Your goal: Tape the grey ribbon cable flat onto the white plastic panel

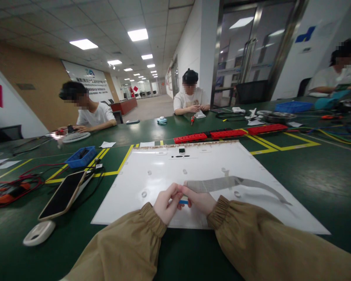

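My left hand [167, 202] and my right hand [199, 200] meet over the near half of a large white panel [169, 160], their fingers closed together. A grey flat ribbon strip [213, 183] runs from the fingers of my right hand to the right and curves down toward the panel's right side. Something blue [183, 202] shows between the two hands, near the fingertips. My fingers hide most of it, and what the left hand grips is hidden too. The panel has several round marks and a small dark slot near its far edge.
A phone [63, 194], a white oval object [39, 233], an orange meter [8, 191] and a blue tray [80, 157] lie left. Red strips [228, 134] sit beyond the panel. Three people sit around the green table [307, 179]; another blue tray [294, 106] and cables lie right.
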`<action>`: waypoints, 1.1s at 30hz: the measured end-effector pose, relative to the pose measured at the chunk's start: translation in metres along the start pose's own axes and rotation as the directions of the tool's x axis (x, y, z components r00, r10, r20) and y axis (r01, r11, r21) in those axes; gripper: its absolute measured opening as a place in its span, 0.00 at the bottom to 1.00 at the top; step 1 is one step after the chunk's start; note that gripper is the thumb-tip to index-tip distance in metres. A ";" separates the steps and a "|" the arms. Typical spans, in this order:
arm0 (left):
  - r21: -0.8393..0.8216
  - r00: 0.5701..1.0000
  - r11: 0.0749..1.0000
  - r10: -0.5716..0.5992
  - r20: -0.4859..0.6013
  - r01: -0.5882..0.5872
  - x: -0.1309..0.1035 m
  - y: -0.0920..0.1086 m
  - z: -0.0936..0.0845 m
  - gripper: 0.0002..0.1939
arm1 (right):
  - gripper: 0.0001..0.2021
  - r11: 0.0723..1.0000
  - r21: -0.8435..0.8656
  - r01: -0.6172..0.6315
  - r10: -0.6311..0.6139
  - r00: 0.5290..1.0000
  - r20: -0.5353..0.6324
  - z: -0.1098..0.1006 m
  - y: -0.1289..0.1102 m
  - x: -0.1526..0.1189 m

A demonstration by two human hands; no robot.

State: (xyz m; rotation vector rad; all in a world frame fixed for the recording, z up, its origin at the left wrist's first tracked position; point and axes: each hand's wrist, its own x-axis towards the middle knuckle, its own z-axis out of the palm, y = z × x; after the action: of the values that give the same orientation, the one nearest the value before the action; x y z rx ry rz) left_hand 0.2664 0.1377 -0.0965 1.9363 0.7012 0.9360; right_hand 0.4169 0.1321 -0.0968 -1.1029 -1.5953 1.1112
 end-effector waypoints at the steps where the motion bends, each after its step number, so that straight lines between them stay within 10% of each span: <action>1: 0.009 1.000 1.000 0.004 -0.005 -0.003 0.000 -0.001 0.000 0.13 | 0.22 1.000 0.023 0.014 -0.015 1.000 0.012 0.000 0.000 0.000; 33: -0.037 0.997 0.999 -0.034 -0.076 0.031 0.002 -0.003 -0.001 0.15 | 0.29 0.968 -0.230 -0.100 0.081 0.993 -0.090 0.000 -0.001 -0.003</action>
State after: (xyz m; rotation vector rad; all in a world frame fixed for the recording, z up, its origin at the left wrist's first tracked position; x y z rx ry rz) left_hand 0.2665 0.1409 -0.0985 1.8607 0.7529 0.9999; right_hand 0.4171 0.1289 -0.0964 -1.3703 -1.6563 0.9404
